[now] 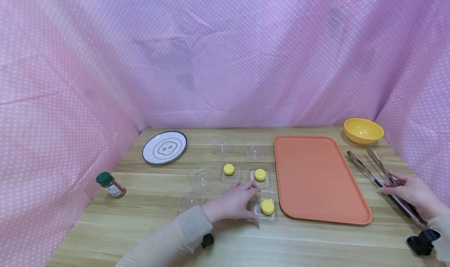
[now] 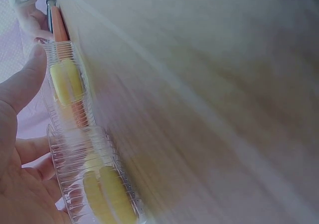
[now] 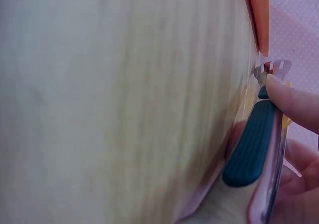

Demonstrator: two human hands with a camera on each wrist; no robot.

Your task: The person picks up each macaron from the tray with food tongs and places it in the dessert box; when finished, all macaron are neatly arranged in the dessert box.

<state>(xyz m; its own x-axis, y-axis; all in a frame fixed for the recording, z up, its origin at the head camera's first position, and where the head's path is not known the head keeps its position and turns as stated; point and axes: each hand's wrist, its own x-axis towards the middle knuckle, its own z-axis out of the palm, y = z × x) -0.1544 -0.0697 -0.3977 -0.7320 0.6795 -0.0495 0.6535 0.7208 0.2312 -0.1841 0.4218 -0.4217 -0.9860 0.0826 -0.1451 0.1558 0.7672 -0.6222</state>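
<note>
My left hand point(image 1: 233, 204) reaches over the table with thumb and fingers spread beside a clear plastic box holding a yellow macaron point(image 1: 267, 207). In the left wrist view, the thumb tip is right at the edge of that open box point(image 2: 52, 102). Behind it lie two more macarons in opened clear boxes, one yellow macaron point(image 1: 260, 175) near the fingertips and another yellow macaron point(image 1: 229, 169) to its left. My right hand point(image 1: 415, 193) grips metal tongs point(image 1: 363, 167) by their dark handles, thumb on one arm. The tongs' ends point away, apart from each other.
An orange tray point(image 1: 320, 181) lies between the hands. A yellow bowl point(image 1: 363, 131) stands at the back right, a white plate point(image 1: 154, 150) at the back left. A green-capped spice jar point(image 1: 114, 188) is at the left edge. Clear lids point(image 1: 203, 179) lie around the boxes.
</note>
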